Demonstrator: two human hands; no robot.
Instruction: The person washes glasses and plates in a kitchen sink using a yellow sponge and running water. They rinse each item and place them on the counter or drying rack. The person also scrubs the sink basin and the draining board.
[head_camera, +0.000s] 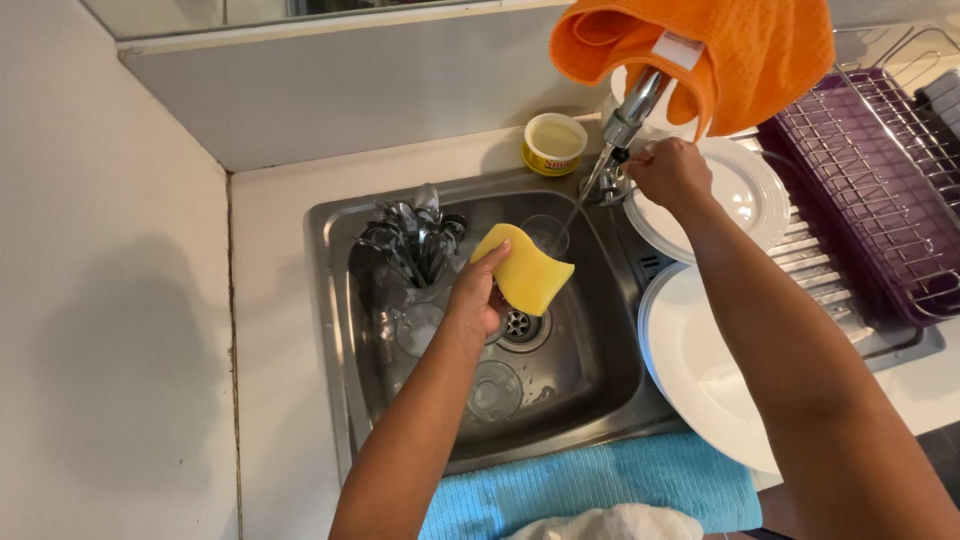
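White counter surrounds a steel sink (335, 300), with a purple dish rack (860, 170) at its right edge and a blue towel (600, 480) along the front edge. Over the basin's middle, the left hand (478, 295) pinches a yellow sponge (525, 268) between thumb and fingers; it looks light, soft and squashy, best gripped across its narrow waist. The right hand (672, 172) is closed around the tap lever (615, 165) at the back rim, beside stacked white plates (750, 190).

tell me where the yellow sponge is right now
In the head view the sponge is held in the left hand over the middle of the sink, above the drain and right of the cutlery.
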